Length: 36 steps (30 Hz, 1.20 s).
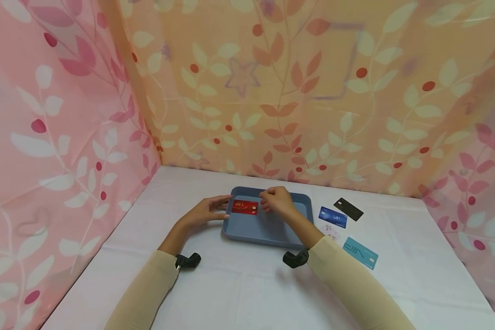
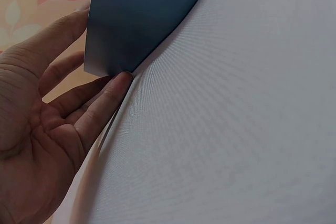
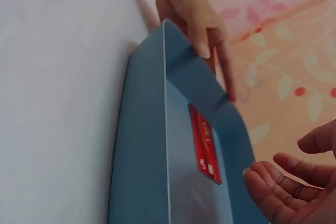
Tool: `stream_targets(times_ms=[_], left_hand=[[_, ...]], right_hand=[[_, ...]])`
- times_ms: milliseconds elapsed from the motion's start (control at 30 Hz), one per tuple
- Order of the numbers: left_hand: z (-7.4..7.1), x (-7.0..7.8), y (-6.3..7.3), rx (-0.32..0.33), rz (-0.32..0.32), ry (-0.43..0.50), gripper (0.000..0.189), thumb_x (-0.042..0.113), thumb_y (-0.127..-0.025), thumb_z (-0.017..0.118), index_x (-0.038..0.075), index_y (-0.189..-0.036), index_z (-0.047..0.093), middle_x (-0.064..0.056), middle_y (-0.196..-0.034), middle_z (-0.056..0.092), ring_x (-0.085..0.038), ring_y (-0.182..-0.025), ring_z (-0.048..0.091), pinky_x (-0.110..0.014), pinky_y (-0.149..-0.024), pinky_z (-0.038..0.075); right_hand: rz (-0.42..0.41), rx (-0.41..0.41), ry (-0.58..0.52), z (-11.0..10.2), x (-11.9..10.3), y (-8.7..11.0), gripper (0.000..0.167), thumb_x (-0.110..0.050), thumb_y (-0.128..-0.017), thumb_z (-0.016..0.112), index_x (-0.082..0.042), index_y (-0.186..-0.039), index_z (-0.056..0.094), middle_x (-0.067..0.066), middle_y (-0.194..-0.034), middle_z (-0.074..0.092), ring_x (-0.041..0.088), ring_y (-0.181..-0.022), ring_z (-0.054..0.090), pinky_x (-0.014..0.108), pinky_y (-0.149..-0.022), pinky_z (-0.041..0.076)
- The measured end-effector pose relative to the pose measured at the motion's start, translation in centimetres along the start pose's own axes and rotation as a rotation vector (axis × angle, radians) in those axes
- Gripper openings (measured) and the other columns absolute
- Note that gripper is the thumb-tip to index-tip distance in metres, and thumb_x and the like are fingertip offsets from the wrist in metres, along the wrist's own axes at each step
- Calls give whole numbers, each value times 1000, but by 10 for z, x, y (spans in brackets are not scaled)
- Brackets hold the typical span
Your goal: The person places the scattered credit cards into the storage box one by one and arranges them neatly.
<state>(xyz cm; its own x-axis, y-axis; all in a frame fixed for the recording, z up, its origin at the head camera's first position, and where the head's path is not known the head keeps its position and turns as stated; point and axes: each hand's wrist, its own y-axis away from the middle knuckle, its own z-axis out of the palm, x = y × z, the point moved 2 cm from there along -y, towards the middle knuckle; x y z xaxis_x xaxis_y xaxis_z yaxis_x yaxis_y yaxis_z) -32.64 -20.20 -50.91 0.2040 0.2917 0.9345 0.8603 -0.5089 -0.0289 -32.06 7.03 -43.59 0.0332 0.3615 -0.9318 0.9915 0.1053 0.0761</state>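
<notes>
blue-grey tray (image 1: 260,231), red card (image 1: 245,207) inside

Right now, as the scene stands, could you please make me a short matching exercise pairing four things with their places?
Things:
1. Red card
2. Left hand
3. Teal card
4. Right hand

Places:
A. On the table, by the right sleeve
B. Over the tray
C. Lying inside the tray
D. Touching the tray's side

Right pairs: 1-C, 2-D, 3-A, 4-B
</notes>
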Motion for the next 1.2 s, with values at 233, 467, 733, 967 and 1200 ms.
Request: stream_targets(times_ms=[233, 467, 733, 967, 1200], left_hand=[[1, -4, 3, -4, -11, 16, 75, 22, -88, 81, 13, -154, 45, -8, -151, 52, -29, -135, 53, -51, -115, 38], [2, -3, 5, 2, -20, 5, 75, 24, -88, 81, 15, -153, 46, -7, -152, 51, -29, -136, 53, -51, -113, 39], [3, -3, 4, 14, -27, 2, 73, 22, -90, 80, 16, -154, 45, -8, -153, 50, -30, -136, 52, -52, -114, 39], [1, 1, 6, 17, -19, -10, 72, 22, -90, 80, 17, -153, 46, -8, -154, 49, -31, -137, 52, -52, -113, 39], [1, 1, 2, 9, -18, -16, 74, 25, -89, 80, 17, -154, 46, -8, -154, 49, -30, -137, 52, -51, -113, 40]], right_hand=[[-42, -47, 62, -14, -4, 22, 25, -18, -100, 61, 3, -102, 75, 22, -93, 74, 37, -78, 72, 36, -64, 62], [-89, -87, 86, -34, -5, 45, 25, -23, -101, 62, -2, -106, 76, 20, -98, 74, 38, -83, 70, 40, -68, 62], [-128, -111, 95, -59, 0, 66, 27, -27, -102, 63, -3, -109, 75, 9, -93, 74, 35, -85, 70, 36, -70, 61], [-164, -115, 103, -82, 7, 83, 27, -26, -101, 65, -4, -112, 74, 8, -94, 73, 30, -84, 70, 38, -72, 60], [-157, -88, 149, -113, 16, 100, 29, -24, -100, 66, -1, -117, 72, 9, -100, 74, 35, -91, 70, 40, -74, 61]])
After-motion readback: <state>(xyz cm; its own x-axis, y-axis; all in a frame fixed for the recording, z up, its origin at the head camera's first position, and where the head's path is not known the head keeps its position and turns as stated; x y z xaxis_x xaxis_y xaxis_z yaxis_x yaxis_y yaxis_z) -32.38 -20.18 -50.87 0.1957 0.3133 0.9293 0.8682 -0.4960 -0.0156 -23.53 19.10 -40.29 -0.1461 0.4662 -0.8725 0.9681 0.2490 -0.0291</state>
